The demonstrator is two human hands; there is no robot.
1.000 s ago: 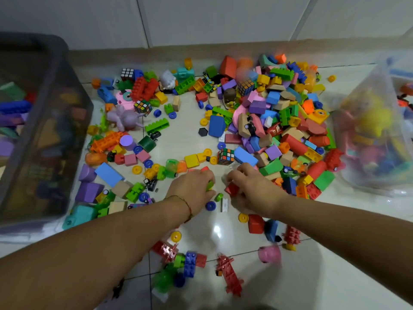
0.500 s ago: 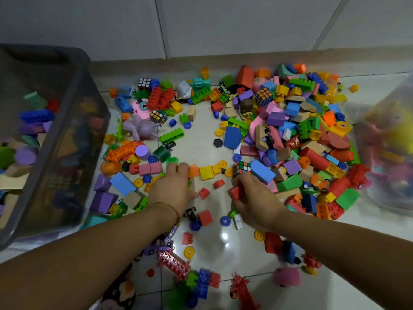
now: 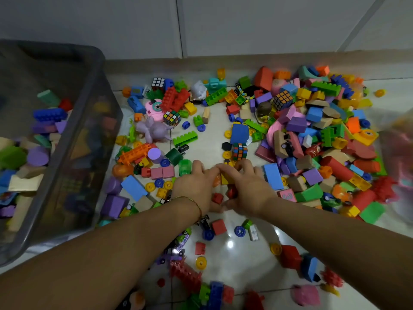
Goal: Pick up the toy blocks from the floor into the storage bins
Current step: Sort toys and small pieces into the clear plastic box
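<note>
Four puzzle cubes (image 3: 239,151) — two grips (image 3: 196,186)

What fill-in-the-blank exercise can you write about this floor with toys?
1. The colour of the storage bin is ____.
2. The bracelet sits on the person's ____ wrist.
3. The long studded block beside the lilac toy figure is ____.
Missing words: grey; left; green.

The storage bin (image 3: 89,130), blocks (image 3: 48,114) inside it, stands left of the fingers (image 3: 197,167); a puzzle cube (image 3: 239,151) lies just beyond them, the heap (image 3: 297,124) to their right.
</note>
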